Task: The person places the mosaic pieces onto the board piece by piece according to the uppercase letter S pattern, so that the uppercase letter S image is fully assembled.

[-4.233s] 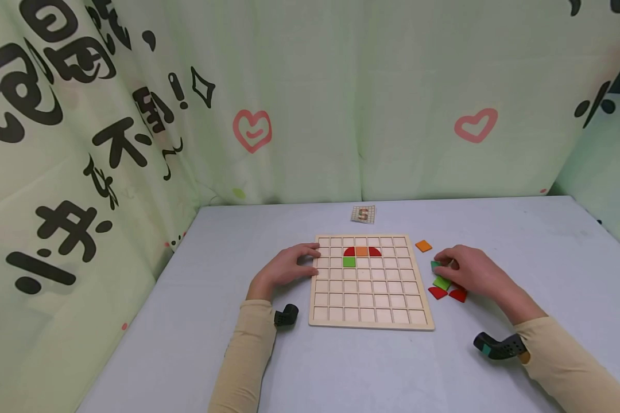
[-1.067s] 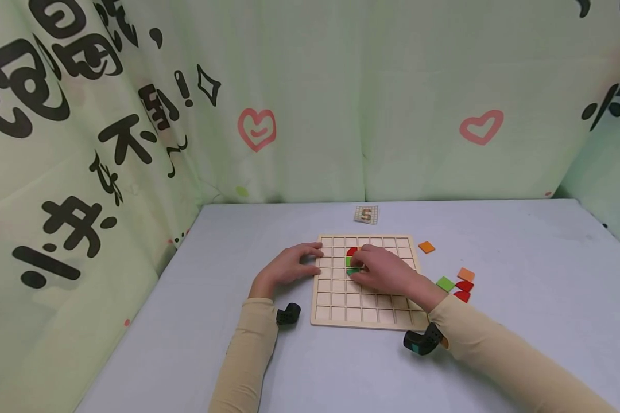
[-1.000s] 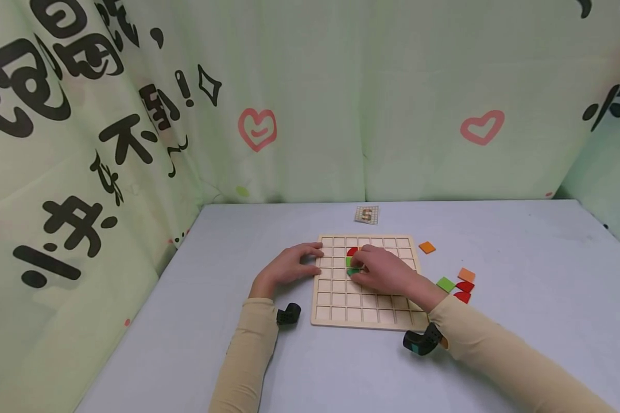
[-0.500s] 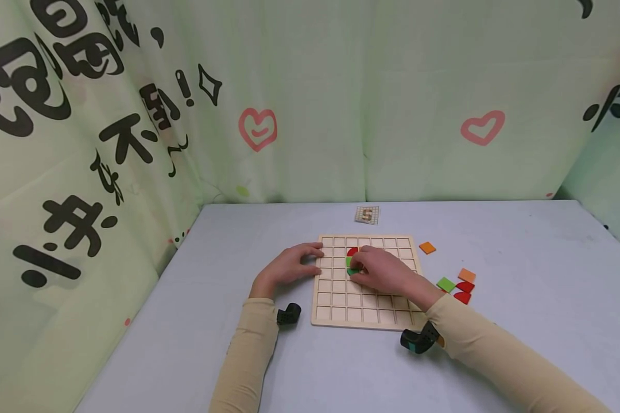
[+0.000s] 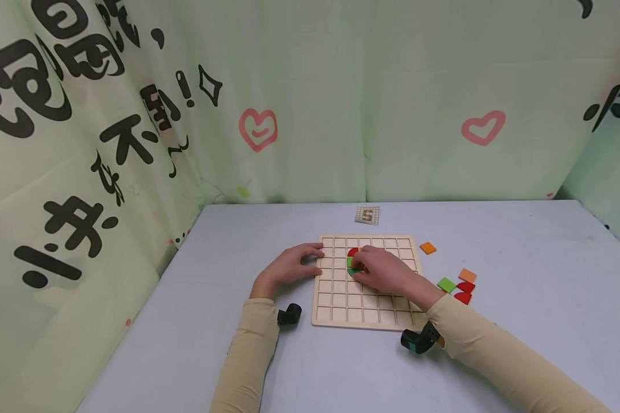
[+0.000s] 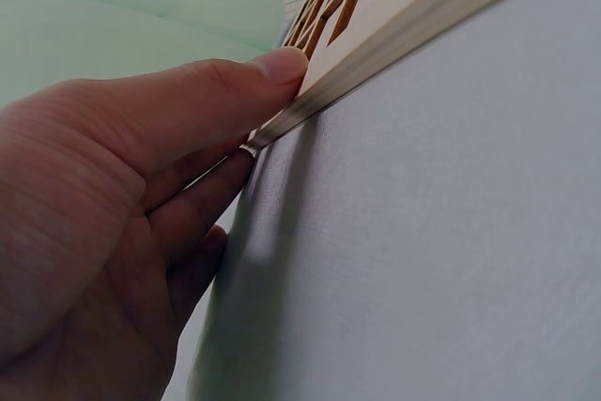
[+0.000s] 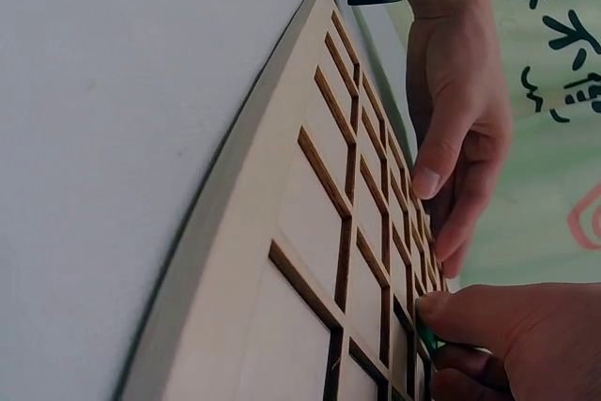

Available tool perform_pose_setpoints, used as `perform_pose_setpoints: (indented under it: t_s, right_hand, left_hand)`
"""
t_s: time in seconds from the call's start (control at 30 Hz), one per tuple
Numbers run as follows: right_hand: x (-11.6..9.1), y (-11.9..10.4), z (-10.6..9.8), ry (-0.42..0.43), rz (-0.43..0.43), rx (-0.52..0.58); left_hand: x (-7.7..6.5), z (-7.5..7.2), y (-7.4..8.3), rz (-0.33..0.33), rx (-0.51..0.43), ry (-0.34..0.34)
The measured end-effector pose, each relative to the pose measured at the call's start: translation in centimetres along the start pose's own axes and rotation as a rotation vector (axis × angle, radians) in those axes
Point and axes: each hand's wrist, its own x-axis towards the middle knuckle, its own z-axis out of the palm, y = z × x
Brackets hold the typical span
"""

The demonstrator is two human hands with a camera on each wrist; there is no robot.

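Note:
A wooden grid board [image 5: 341, 312] lies on the table. My left hand [image 5: 286, 267] rests at its left edge. In the left wrist view the thumb [image 6: 282, 65] is on the rim and the fingers lie along the side. My right hand [image 5: 384, 269] is over the board's upper middle, pinching a dark green tile [image 5: 352, 272]; the right wrist view shows green [image 7: 425, 333] under the thumb at the grid. Just above it lie a light green square tile [image 5: 349, 262] and a red curved tile [image 5: 352, 252]. The hand hides the cells to their right.
Right of the board lie an orange tile [image 5: 427, 248], a light orange tile [image 5: 467, 275], a light green tile [image 5: 446, 285] and red tiles [image 5: 463, 297]; the right forearm partly covers some. A small printed grid card [image 5: 367, 215] lies behind the board. Curtains [image 5: 310, 115] surround the table.
Over about four seconds my right hand has carried the dark green tile from the loose pile leftward onto the board. In the last second both hands have stayed almost still.

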Motion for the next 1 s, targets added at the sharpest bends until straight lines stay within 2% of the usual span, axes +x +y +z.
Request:
perform_pose_setpoints:
  t_s: [0.67,0.83,1.0]
  right_hand:
    - [-0.3,0.2,0.0,0.012,0.022,0.030]
    - [-0.9,0.8,-0.5,0.019,0.089,0.097]
    - [-2.3,2.2,-1.9,0.044,0.173,0.143]
  left_hand:
    - [0.2,0.0,0.0,0.009,-0.005,0.002]
    - [0.2,0.0,0.0,0.002,-0.005,0.000]
    - [0.2,0.0,-0.2,0.004,0.005,0.003]
